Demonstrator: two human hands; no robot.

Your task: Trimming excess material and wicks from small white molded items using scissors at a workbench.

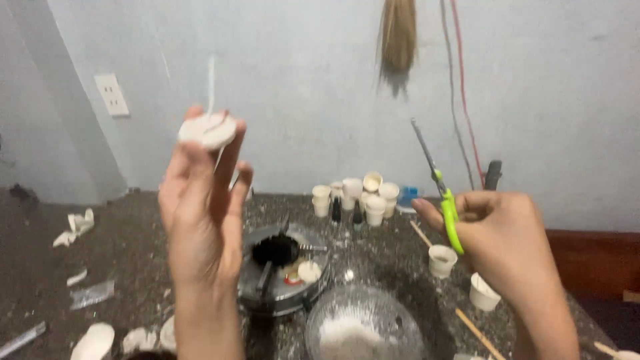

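Two hands raised: left hand [200, 200] pinches a white wax disc [207, 131] at its fingertips, right hand [503, 233] grips green-handled scissors [440, 187]

- The glass bowl [363, 327] is cut off by the bottom edge, and its white content is blurred.
- The left hand [200, 213] hides part of the round metal tray [283, 293] behind it.
- The scissors [440, 190] are blurred; their handles are covered by the right hand [500, 240].
- The brush-like bundle [397, 40] on the wall is cut off by the top edge.
- The small bottles [347, 212] among the white cups [363, 193] are too small to tell.
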